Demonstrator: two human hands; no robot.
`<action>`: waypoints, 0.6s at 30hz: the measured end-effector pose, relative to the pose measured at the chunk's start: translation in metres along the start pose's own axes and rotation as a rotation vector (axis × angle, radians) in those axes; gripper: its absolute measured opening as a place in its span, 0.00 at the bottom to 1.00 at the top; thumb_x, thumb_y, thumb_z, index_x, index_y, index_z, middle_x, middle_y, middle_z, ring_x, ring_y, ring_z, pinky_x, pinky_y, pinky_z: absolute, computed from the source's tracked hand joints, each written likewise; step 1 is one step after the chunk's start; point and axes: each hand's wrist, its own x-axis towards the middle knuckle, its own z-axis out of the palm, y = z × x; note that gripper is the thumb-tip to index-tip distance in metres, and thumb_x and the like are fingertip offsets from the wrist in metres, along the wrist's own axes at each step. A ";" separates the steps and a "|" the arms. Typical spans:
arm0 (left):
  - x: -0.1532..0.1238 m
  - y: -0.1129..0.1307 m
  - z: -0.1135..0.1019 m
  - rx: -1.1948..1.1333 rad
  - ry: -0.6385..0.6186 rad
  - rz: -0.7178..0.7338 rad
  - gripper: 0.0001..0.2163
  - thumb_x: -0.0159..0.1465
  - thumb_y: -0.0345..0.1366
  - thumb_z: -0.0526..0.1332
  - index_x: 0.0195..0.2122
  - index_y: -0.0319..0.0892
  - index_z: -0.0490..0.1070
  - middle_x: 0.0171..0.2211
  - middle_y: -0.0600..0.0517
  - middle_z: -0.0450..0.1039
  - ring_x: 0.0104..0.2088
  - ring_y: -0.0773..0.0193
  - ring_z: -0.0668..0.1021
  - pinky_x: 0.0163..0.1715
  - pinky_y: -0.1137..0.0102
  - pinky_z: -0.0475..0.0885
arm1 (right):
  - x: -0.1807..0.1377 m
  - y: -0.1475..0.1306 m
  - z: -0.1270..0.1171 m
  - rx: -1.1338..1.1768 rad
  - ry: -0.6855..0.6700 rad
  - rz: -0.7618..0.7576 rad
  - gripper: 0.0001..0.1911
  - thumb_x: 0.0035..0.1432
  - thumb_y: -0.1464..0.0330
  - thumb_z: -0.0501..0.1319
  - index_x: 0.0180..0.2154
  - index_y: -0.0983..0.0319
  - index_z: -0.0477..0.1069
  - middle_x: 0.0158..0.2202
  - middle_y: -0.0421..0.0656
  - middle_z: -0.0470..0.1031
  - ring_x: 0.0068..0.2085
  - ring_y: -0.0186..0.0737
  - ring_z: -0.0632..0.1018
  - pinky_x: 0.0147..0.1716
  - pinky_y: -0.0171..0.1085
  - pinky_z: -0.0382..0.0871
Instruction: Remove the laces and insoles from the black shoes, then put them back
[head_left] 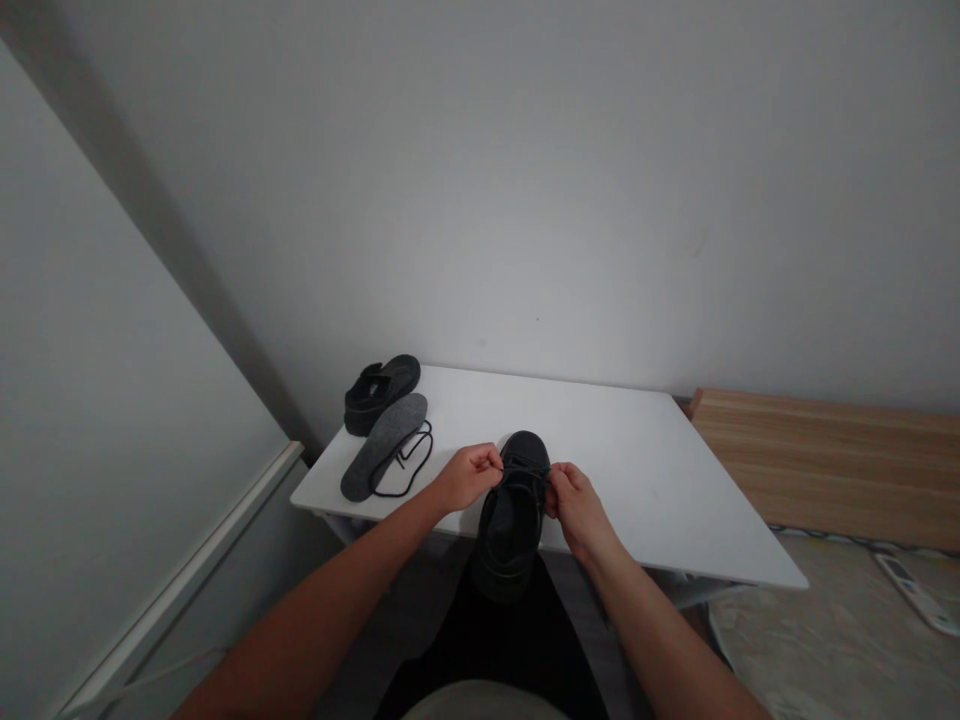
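Note:
A black shoe (513,520) lies toe-away across the near edge of a white table (645,470), its heel hanging over my lap. My left hand (469,476) is closed in a pinch at the shoe's left side, on the black lace over the tongue. My right hand (574,500) is closed in a pinch on the lace at the right side. The lace runs taut between both hands across the shoe's opening.
At the table's far left sit a second black shoe (380,390), a grey insole (385,444) and a loose black lace (409,466). A wooden board (825,460) lies to the right. A white remote-like object (915,592) rests on the floor.

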 end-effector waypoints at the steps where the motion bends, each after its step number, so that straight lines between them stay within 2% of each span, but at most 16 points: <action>1: 0.000 -0.001 0.001 -0.008 0.005 0.003 0.03 0.51 0.32 0.57 0.25 0.40 0.63 0.17 0.61 0.56 0.19 0.73 0.59 0.21 0.75 0.52 | 0.000 0.000 0.000 0.006 0.000 0.001 0.07 0.51 0.63 0.54 0.27 0.58 0.58 0.15 0.31 0.55 0.17 0.30 0.58 0.16 0.32 0.51; 7: -0.005 0.005 0.002 -0.019 -0.024 -0.001 0.05 0.52 0.34 0.58 0.25 0.40 0.62 0.17 0.61 0.55 0.19 0.73 0.59 0.21 0.75 0.52 | 0.002 0.004 -0.005 0.032 -0.029 -0.014 0.07 0.52 0.63 0.55 0.28 0.58 0.60 0.15 0.32 0.58 0.17 0.30 0.60 0.17 0.33 0.53; 11: -0.009 0.017 -0.004 0.023 -0.089 -0.009 0.06 0.54 0.35 0.59 0.31 0.39 0.66 0.18 0.61 0.55 0.21 0.72 0.59 0.23 0.75 0.54 | -0.003 0.002 -0.012 0.066 -0.075 -0.029 0.11 0.51 0.59 0.58 0.32 0.59 0.63 0.23 0.36 0.66 0.21 0.31 0.66 0.20 0.34 0.60; 15: -0.008 0.020 -0.006 0.069 -0.037 0.002 0.09 0.57 0.40 0.57 0.32 0.39 0.68 0.22 0.58 0.59 0.24 0.71 0.62 0.25 0.74 0.56 | -0.007 0.001 -0.014 0.071 -0.083 -0.043 0.16 0.49 0.57 0.61 0.36 0.60 0.66 0.26 0.36 0.67 0.23 0.31 0.67 0.22 0.34 0.61; 18: -0.006 0.016 -0.004 0.144 0.005 -0.001 0.11 0.58 0.43 0.58 0.32 0.39 0.68 0.19 0.60 0.56 0.21 0.72 0.60 0.23 0.75 0.54 | -0.007 0.003 -0.014 0.062 -0.077 -0.064 0.18 0.47 0.58 0.64 0.38 0.60 0.66 0.24 0.36 0.67 0.23 0.31 0.67 0.23 0.34 0.61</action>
